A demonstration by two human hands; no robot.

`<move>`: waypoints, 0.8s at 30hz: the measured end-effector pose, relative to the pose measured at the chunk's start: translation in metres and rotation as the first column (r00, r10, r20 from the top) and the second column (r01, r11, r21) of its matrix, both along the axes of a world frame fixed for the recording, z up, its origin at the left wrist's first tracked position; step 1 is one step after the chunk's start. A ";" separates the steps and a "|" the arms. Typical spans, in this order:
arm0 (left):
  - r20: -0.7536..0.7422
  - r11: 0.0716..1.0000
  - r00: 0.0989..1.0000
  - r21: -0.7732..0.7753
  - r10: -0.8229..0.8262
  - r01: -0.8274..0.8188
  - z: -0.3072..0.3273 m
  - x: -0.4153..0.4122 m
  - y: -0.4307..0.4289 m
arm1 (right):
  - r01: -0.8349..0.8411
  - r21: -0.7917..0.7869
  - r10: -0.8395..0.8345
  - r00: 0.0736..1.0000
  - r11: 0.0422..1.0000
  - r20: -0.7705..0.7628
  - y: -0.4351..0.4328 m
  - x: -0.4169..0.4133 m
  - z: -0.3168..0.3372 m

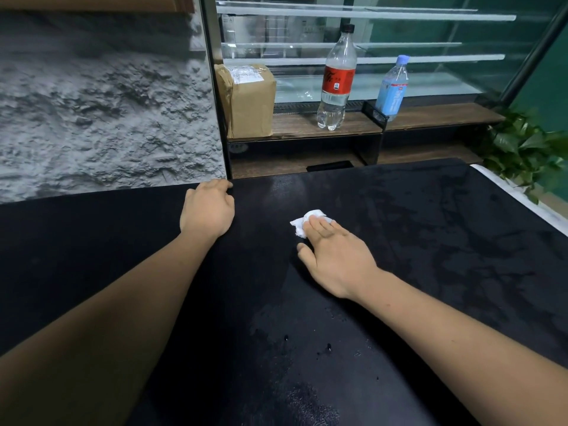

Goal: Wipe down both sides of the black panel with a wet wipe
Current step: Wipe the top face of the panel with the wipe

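The panel (430, 241) is laid flat across the foreground, streaked damp at right. Its far edge is gripped by the curled left hand (207, 209). The wipe (299, 224), mid-panel, is pressed under the straight fingers of the right hand (335, 259); firm, overlapping strokes are advised.

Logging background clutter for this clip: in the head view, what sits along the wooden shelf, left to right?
Brown taped parcel, red-labelled bottle, blue-labelled bottle, then a leafy plant past the shelf's right end.
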State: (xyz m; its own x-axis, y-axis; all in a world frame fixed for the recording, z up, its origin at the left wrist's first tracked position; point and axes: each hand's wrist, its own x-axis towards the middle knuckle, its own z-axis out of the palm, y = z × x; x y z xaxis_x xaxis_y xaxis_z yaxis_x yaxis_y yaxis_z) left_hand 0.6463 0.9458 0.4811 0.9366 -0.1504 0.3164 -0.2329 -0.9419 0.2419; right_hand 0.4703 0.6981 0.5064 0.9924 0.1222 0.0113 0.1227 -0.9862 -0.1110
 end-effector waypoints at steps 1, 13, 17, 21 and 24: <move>0.000 1.000 1.000 0.002 0.001 -0.001 0.000 0.000 0.000 | -0.021 0.005 0.021 1.000 1.000 -0.001 0.007 -0.006 0.000; 0.009 1.000 1.000 0.014 -0.001 0.001 0.000 -0.001 0.000 | -0.277 -0.011 0.276 0.960 0.961 -0.042 0.063 -0.056 0.001; 0.010 1.000 1.000 0.011 -0.003 0.002 0.000 -0.002 0.000 | -0.289 0.022 0.289 0.956 0.957 -0.044 0.055 -0.053 0.003; 0.007 1.000 1.000 0.001 -0.003 0.003 0.001 -0.002 0.001 | -0.270 0.068 0.273 0.962 0.961 -0.035 0.041 -0.048 0.004; -0.001 1.000 1.000 0.000 -0.006 0.006 0.001 -0.002 0.001 | -0.236 0.066 0.239 0.970 0.970 -0.035 0.024 -0.047 0.005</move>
State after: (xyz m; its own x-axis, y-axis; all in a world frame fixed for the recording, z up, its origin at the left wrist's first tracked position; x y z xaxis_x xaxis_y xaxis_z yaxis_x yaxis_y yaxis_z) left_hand 0.6446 0.9471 0.4823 0.9362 -0.1558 0.3150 -0.2379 -0.9407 0.2419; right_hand 0.4233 0.7223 0.5114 0.9349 0.3547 -0.0152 0.3463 -0.9206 -0.1802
